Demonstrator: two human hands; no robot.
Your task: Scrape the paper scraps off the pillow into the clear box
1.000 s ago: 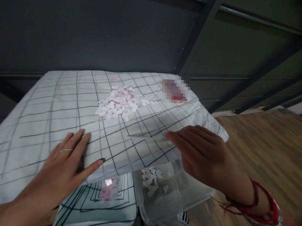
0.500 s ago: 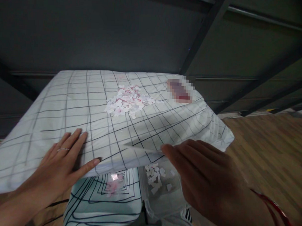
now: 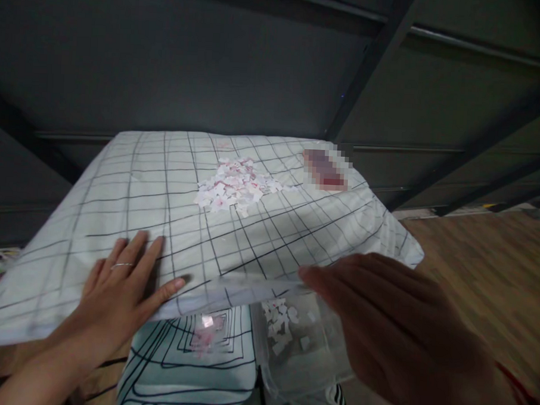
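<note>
In the head camera's view, a heap of paper scraps point(image 3: 232, 186), white with touches of pink and red, lies on a tablecloth point(image 3: 103, 216) of white with a dark grid; take that heap as the clock's centre. The left hand point(image 3: 123, 291) rests palm down on the cloth between seven and eight o'clock, its fingers spread and the thumb pointing along the near edge. A thin ring point(image 3: 122, 265) circles one finger.

The right hand point(image 3: 381, 327) is around four o'clock, its back to the camera and its fingers pressed together. It pinches the cloth's near edge, although the underside of the grip is hidden. A red band point(image 3: 519, 386) shows at that wrist.

Just before three o'clock, a flat reddish object point(image 3: 325, 170) lies on the cloth, too pixelated to identify. Below the near edge, just past six, is a pale blue pad point(image 3: 191, 375) with black lines and a pinkish patch. Right beside it, between five and six, a clear plastic box point(image 3: 285, 370) holds loose pale pieces point(image 3: 280, 325). Dark wall panels point(image 3: 191, 62) stand at twelve; wooden flooring point(image 3: 487, 248) spreads between three and four.
</note>
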